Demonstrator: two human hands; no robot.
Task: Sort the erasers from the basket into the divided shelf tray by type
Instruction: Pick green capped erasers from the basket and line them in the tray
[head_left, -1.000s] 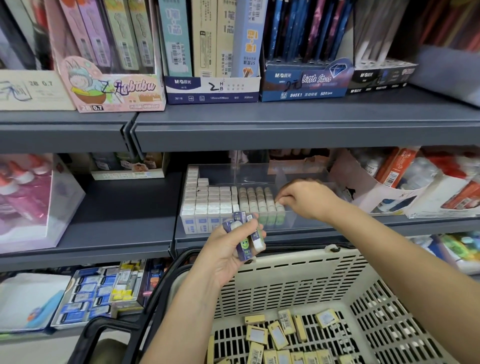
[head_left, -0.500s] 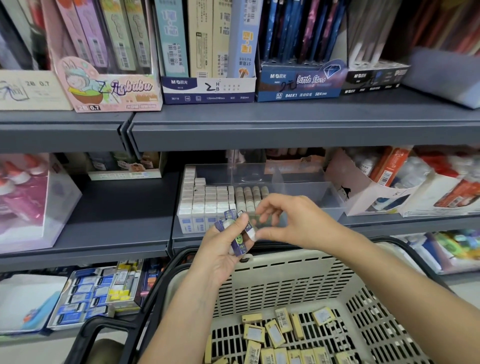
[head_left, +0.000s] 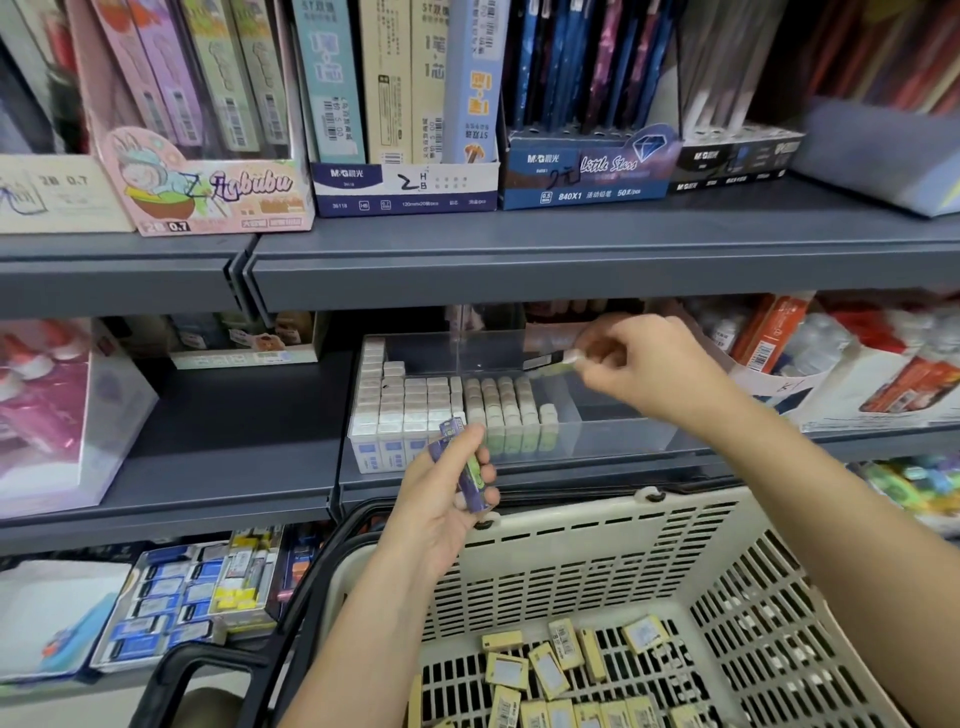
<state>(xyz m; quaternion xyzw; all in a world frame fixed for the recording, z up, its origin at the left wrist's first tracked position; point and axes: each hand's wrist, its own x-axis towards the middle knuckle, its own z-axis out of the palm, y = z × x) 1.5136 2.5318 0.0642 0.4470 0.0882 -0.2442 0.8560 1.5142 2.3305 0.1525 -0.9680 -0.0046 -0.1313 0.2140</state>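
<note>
Bright, even light — blurred edges

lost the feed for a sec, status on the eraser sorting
Left grip holds sleeved erasers. Right grip pinches one eraser over the tray. Yellow erasers lie in basket.

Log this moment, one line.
right hand pinches eraser above tray | left hand grips purple erasers | basket holds yellow erasers

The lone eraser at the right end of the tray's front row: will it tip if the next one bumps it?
Probably: the lone eraser stands upright on its small end with nothing to its right. It looks light, so a nudge may also slide it along the smooth clear tray. Its blocky shape shouldn't roll.
</note>
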